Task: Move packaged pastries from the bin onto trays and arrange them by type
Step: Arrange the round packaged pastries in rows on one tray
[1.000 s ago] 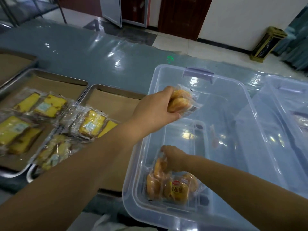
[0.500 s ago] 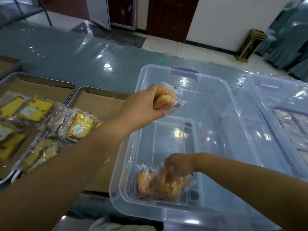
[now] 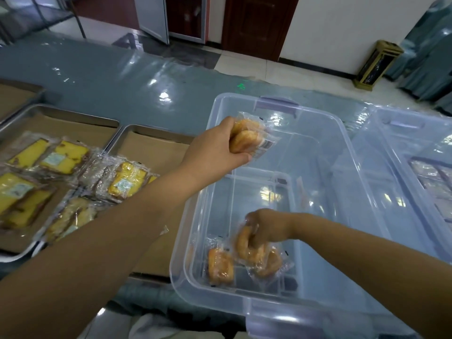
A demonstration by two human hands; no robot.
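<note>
Head view: gripping a bun pack (image 3: 247, 140) in the left hand (image 3: 212, 155), fingers clamped round it, above the left wall of the bin (image 3: 318, 113). Low inside the bin, pinching a second pack (image 3: 256, 255) with the right hand (image 3: 266, 228), fingers curled onto it. Just left of that, a third pack (image 3: 220, 267) flat on the bin floor. On the counter (image 3: 122, 89) left of the bin, lined trays (image 3: 156, 152) with wrapped yellow cakes (image 3: 63, 155).

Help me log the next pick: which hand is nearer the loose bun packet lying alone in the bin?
Right. The right hand grips packets right beside the loose bun packet in the bin; the left hand holds another packet up, farther back.
</note>
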